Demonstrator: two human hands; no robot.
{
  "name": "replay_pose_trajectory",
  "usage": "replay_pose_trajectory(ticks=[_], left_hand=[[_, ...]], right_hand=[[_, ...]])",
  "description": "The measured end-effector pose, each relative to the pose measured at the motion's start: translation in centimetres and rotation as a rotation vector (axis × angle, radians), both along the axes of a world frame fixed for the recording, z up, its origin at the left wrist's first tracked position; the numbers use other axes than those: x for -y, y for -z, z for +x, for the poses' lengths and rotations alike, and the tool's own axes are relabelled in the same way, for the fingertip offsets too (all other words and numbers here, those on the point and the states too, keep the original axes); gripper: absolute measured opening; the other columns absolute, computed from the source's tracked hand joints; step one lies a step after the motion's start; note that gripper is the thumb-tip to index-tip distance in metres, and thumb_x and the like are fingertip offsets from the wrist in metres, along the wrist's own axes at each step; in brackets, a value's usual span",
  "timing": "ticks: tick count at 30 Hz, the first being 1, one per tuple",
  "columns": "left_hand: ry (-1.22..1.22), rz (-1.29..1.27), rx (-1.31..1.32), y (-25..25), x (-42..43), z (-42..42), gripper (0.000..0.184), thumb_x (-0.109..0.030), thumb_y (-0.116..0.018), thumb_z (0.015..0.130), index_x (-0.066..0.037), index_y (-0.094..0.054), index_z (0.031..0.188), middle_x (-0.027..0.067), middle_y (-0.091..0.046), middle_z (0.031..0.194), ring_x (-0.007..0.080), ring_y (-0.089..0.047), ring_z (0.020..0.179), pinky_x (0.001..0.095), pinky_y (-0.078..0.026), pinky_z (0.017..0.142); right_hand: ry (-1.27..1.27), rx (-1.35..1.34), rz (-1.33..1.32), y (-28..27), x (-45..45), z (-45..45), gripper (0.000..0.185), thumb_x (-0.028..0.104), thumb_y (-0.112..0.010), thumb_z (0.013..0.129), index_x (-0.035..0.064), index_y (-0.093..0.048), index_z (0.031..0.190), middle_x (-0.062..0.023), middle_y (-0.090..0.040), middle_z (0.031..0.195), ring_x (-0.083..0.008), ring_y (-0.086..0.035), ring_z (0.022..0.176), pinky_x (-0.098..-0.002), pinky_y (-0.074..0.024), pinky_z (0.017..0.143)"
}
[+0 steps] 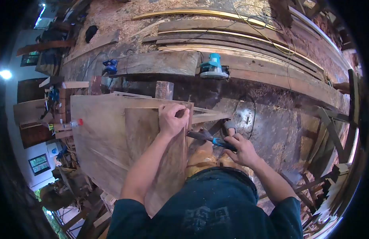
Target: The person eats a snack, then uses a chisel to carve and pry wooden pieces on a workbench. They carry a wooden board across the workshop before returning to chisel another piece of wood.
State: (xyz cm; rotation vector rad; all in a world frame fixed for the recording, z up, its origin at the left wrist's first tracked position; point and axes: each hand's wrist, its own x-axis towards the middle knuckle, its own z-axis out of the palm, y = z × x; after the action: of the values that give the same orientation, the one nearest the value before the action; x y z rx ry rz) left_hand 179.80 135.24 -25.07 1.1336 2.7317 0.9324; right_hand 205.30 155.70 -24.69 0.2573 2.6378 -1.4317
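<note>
My right hand (242, 151) is wrapped round the black and blue grip of a hammer (204, 138). The hammer's dark head end points left, close to the edge of a wooden panel (100, 119). My left hand (174, 118) rests at the panel's upper right corner, thumb and fingers pinched together over a narrow wooden edge strip (186, 133). Whatever is between those fingertips is too small to make out. Beneath my left forearm lies a darker inset board (142, 123), partly covered by the arm.
A teal circular saw (214, 67) and a blue power tool (110, 66) sit by a thick plank (160, 63) beyond the panel. Long boards (232, 38) lie farther back among shavings. A cable (254, 111) curves across the floor at right, and timber (332, 131) leans there.
</note>
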Motion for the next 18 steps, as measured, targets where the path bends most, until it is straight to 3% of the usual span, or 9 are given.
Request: replay_pose_trajectory(ticks=[8, 14, 18], left_hand=[[-0.013, 0.019, 0.049, 0.1, -0.1, -0.2, 0.012, -0.019, -0.078, 0.076, -0.011, -0.07, 0.078, 0.0042, -0.07, 0.08, 0.0243, -0.067, 0.079, 0.0398, -0.041, 0.082], [-0.001, 0.001, 0.066, 0.0, 0.0, -0.4, 0.011, -0.018, -0.078, 0.076, -0.012, -0.07, 0.08, 0.0037, -0.07, 0.081, 0.0237, -0.067, 0.079, 0.0399, -0.041, 0.081], [-0.014, 0.018, 0.11, -0.1, -0.3, -0.8, 0.011, -0.017, -0.078, 0.076, -0.012, -0.069, 0.081, 0.0032, -0.07, 0.081, 0.0234, -0.066, 0.078, 0.0399, -0.041, 0.081]], right_hand=[[0.005, -0.039, -0.042, 0.3, -0.9, -1.0, 0.042, 0.017, -0.079, 0.078, 0.012, -0.068, 0.117, -0.0126, -0.058, 0.094, -0.0342, -0.062, 0.087, -0.0455, -0.0554, 0.071], [-0.014, -0.04, -0.031, 0.6, -1.1, -2.3, 0.04, 0.021, -0.08, 0.078, 0.0127, -0.069, 0.116, -0.0123, -0.059, 0.093, -0.0337, -0.062, 0.085, -0.0447, -0.0551, 0.068], [-0.073, -0.097, -0.001, 0.6, -2.8, -5.6, 0.031, 0.026, -0.08, 0.078, 0.0129, -0.07, 0.105, -0.0101, -0.061, 0.087, -0.0338, -0.064, 0.081, -0.0448, -0.0547, 0.066]])
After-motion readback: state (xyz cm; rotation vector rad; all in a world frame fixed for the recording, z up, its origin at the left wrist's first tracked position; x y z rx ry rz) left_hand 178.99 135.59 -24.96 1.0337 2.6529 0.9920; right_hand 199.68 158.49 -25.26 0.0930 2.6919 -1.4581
